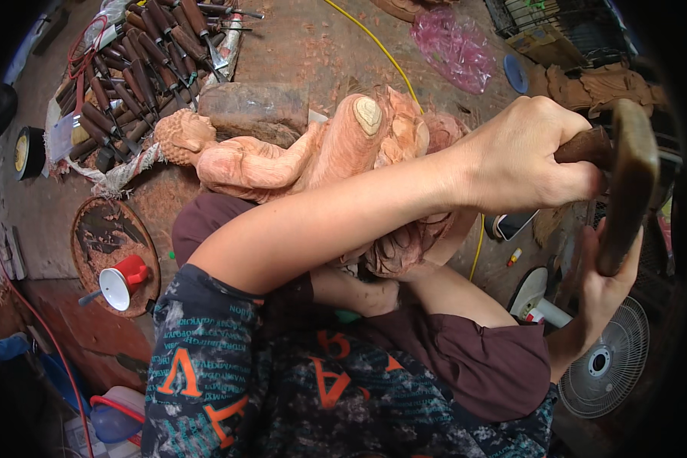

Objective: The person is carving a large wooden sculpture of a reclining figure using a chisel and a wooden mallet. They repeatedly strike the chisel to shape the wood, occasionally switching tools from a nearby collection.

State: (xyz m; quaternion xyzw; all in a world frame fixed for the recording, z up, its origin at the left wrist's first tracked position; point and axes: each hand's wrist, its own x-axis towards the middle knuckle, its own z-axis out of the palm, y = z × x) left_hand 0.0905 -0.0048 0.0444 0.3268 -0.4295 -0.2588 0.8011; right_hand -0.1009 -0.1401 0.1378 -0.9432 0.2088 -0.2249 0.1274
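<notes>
My left arm reaches across the carving to the right, and my left hand (530,156) is closed around the short brown handle of what looks like a wooden mallet (630,183). Its thick, dark, round-edged head stands upright near the right rim. From below, my right hand (603,278) grips the lower end of that head between thumb and fingers. A carved wooden figure (259,162) with a curly-haired head lies on its back across my lap, head to the left. My left forearm hides part of its lower body. Neither hand touches the figure.
Many wood-handled chisels (149,57) lie at the far left, by a wooden block (252,107). A red mug (133,271) stands on a round tray (80,237) with shavings. A fan (603,359), phone (511,225), yellow cable (374,38) and pink plastic bag (454,49) lie rightward.
</notes>
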